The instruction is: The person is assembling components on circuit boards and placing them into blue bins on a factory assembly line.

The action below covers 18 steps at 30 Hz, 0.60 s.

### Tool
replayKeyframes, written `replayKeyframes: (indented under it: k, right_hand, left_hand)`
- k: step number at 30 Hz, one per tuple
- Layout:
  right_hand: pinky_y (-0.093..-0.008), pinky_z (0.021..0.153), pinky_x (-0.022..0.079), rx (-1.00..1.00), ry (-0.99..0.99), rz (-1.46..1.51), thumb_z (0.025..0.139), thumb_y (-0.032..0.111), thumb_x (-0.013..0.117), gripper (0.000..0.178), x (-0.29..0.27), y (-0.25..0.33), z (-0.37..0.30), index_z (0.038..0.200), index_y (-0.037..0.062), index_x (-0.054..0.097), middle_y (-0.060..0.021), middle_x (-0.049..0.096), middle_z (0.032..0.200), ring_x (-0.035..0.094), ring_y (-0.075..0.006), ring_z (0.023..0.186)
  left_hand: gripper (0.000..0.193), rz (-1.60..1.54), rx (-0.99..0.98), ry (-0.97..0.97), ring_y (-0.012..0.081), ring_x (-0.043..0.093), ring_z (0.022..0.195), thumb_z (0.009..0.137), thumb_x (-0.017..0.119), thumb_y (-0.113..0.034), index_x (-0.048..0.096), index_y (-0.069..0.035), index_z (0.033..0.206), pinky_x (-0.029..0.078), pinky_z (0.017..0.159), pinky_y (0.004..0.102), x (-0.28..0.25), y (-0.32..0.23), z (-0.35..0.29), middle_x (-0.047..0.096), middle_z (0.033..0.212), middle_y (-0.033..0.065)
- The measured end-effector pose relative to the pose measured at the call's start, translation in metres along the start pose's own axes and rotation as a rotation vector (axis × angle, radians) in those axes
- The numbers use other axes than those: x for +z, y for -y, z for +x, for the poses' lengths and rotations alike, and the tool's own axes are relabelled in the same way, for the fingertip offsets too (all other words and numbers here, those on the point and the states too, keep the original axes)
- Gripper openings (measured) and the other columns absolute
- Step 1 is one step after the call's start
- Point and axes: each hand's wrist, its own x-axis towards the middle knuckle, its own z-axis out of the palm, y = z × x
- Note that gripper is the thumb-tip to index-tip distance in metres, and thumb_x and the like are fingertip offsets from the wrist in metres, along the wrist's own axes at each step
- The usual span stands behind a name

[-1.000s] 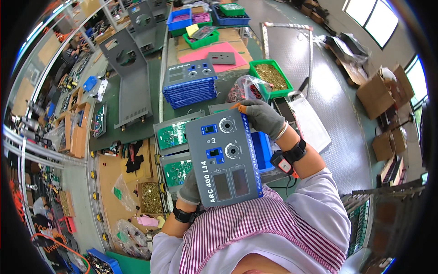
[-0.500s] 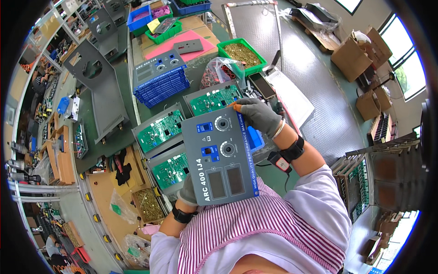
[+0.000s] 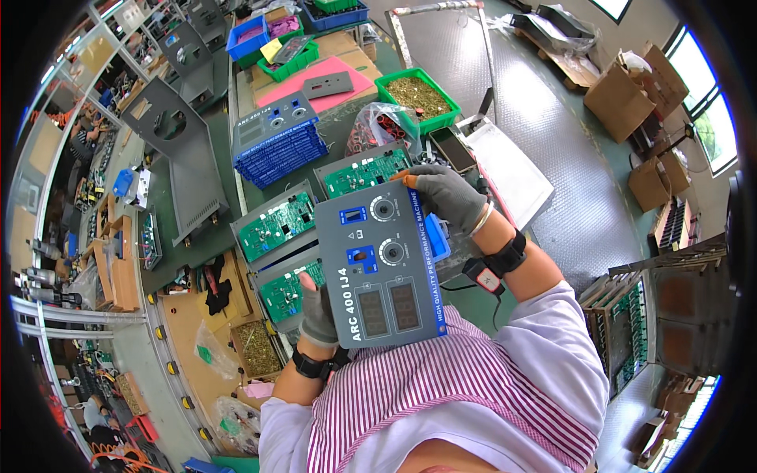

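Note:
A grey and blue machine front panel (image 3: pixel 371 268) with two round dials and two display windows is held upright before my chest. My right hand (image 3: pixel 449 195), in a grey glove with bare fingertips, grips its upper right corner. My left hand (image 3: pixel 318 314) is at its lower left edge, the thumb raised beside the panel and the other fingers hidden behind it. Digit segments show through the windows. Just beyond lie green circuit boards (image 3: pixel 276 226) in metal frames. A stack of similar blue-edged panels (image 3: pixel 277 135) stands farther off on the bench.
A green bin of small brass-coloured parts (image 3: pixel 416 96) and a clear bag of red parts (image 3: pixel 381 130) stand beyond the boards. Left stands a bent grey metal housing (image 3: pixel 180 162). A pink sheet (image 3: pixel 353 77) lies at the back. Cardboard boxes (image 3: pixel 620 101) sit far right.
My left thumb has come into view, raised beside the panel's left edge. The dark display windows now show digit segments. My right hand keeps its grip on the corner.

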Motion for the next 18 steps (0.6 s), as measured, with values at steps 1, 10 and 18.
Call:
replayKeyframes:
  k: [1,10,18]
  right_hand:
    - [-0.0211,0.056,0.049,0.005,0.005,0.011,0.086,0.018,0.053,0.031,-0.003,0.003,-0.001,0.111,-0.0013,0.053,-0.0037,0.06,0.084,0.057,-0.0078,0.063]
    - [-0.022,0.065,0.045,0.024,-0.102,-0.246,0.082,0.03,0.054,0.041,-0.076,-0.012,-0.034,0.11,-0.0004,0.047,-0.006,0.058,0.09,0.055,-0.0105,0.079]
    - [-0.0262,0.074,0.045,0.168,-0.047,-0.219,0.081,0.018,0.06,0.043,-0.125,-0.088,0.015,0.116,-0.0023,0.046,-0.0085,0.058,0.099,0.055,-0.0145,0.087]
  left_hand:
    - [0.054,0.096,0.003,0.016,0.0238,0.055,0.101,0.082,0.055,-0.038,0.044,-0.001,0.12,0.046,0.087,0.0342,0.008,0.0,0.004,0.055,0.112,0.0128]
    - [0.058,2.379,0.486,0.161,0.0366,0.043,0.113,0.071,0.053,-0.01,0.035,-0.001,0.126,0.031,0.099,0.0452,0.055,0.033,0.055,0.037,0.128,0.0211]
    - [0.044,2.72,0.573,-0.006,0.0346,0.041,0.114,0.078,0.045,-0.014,0.042,-0.005,0.121,0.025,0.101,0.0517,-0.008,0.095,0.085,0.043,0.122,0.0167]
